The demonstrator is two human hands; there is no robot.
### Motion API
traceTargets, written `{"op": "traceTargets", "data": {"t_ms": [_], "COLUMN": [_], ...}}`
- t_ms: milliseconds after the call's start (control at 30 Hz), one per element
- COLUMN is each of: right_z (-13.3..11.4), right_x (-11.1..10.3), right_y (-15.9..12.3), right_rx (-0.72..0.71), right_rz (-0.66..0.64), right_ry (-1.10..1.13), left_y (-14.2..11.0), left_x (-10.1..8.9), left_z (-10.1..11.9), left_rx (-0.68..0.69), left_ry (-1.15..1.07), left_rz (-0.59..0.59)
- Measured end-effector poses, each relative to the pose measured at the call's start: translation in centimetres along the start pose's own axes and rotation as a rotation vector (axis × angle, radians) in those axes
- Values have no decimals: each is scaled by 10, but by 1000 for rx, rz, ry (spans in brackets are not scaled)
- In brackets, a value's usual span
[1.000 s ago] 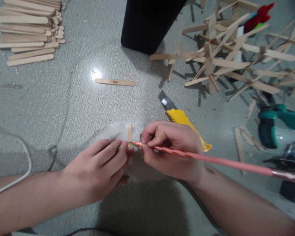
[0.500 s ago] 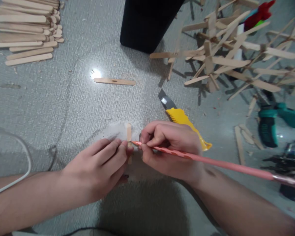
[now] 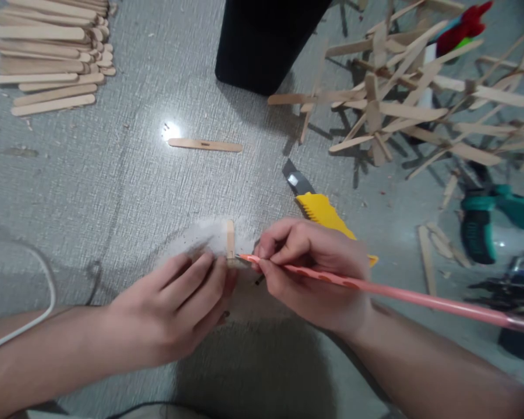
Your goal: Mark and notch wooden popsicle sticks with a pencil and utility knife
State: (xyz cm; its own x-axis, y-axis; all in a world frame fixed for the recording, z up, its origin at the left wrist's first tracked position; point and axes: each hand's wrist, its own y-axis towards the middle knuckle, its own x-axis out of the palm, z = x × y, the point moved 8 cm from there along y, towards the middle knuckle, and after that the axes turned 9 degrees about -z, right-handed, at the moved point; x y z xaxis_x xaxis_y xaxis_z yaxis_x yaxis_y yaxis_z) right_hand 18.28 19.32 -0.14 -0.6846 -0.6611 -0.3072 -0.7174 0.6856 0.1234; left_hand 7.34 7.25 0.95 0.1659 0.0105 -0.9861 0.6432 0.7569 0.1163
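Observation:
My left hand [image 3: 181,302] is closed on a craft stick [image 3: 230,235], whose upper part stands out above the fingertips; the rest is hidden by the hand. Small dark pencil lines show on the stick near my fingers. In my right hand [image 3: 308,267] is a pink pencil [image 3: 402,294], pinched close to its point. The tip rests just right of the marked stick, and I cannot tell if it touches. A yellow utility knife [image 3: 325,215] with its blade out lies behind my right hand, partly covered by it.
A slotted craft stick [image 3: 205,145] lies ahead. Stacked sticks [image 3: 48,52] fill the far left. A black box [image 3: 262,46] stands at the back. Crossed-stick assemblies [image 3: 397,105] spread on the right, above teal-handled pliers [image 3: 478,227]. A white cable [image 3: 48,273] crosses my left forearm.
My right hand has drawn the pencil slightly right and down, away from the stick. The left fingers have shifted a little, and the pencil lines on the stick now show.

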Motion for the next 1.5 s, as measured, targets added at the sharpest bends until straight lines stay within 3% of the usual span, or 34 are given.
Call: {"op": "traceTargets", "data": {"t_ms": [333, 567, 1500], "right_z": [-5, -5, -4], "right_x": [2, -1, 2], "right_y": [-3, 1, 4], "right_rx": [-8, -25, -10], "right_rz": [-47, -21, -53], "right_ry": [-7, -15, -1], "left_y": [-3, -1, -1], "left_x": [-1, -3, -7], "left_z": [3, 0, -3], "left_rx": [37, -20, -40], "left_ry": [20, -37, -61], "left_rz": [-36, -25, 5]}}
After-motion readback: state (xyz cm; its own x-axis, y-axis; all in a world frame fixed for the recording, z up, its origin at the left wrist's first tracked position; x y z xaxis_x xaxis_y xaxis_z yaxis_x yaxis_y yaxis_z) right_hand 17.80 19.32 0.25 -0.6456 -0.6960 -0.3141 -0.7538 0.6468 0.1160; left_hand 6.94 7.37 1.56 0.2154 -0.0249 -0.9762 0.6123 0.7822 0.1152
